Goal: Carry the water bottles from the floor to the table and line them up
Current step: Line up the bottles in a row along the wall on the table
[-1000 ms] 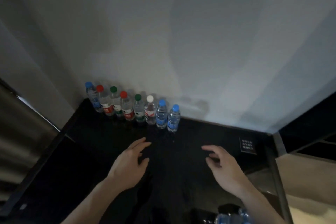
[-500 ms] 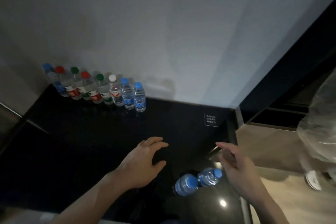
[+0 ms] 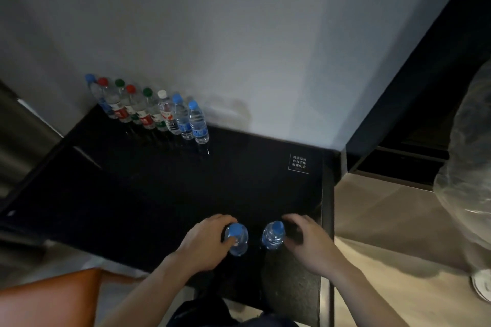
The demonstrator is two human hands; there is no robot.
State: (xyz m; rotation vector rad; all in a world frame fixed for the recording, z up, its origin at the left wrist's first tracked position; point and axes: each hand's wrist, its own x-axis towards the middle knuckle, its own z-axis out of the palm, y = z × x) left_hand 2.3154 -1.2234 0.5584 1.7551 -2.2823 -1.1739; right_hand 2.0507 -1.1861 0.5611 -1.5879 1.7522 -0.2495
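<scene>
The left hand (image 3: 206, 243) is wrapping its fingers around the shoulder of a blue-capped bottle (image 3: 237, 239) low in the frame, thumb and fingers curling in close enough that it appears to be gripping it. The right hand (image 3: 309, 243) is cupping beside a second blue-capped bottle (image 3: 273, 237); its fingers are bending around the far side, but whether they are pressing on the plastic or hanging just off it cannot be told. Both bottles are standing upright on the near edge of the black table (image 3: 159, 194), just beside each other but apart, likely parked there as a halfway stop on the way up from the floor.

Toward the upper left of the frame, a row of eight bottles (image 3: 148, 108) is standing along the grey wall (image 3: 239, 34), packed side by side, the two rightmost wearing blue caps. Judging from that, the pair in hand is probably heading for the bare spot right of the row, each hand taking one so both travel together. A small white label (image 3: 299, 163) is lying on the table at centre right, and an orange seat (image 3: 47, 297) is showing at lower left.
</scene>
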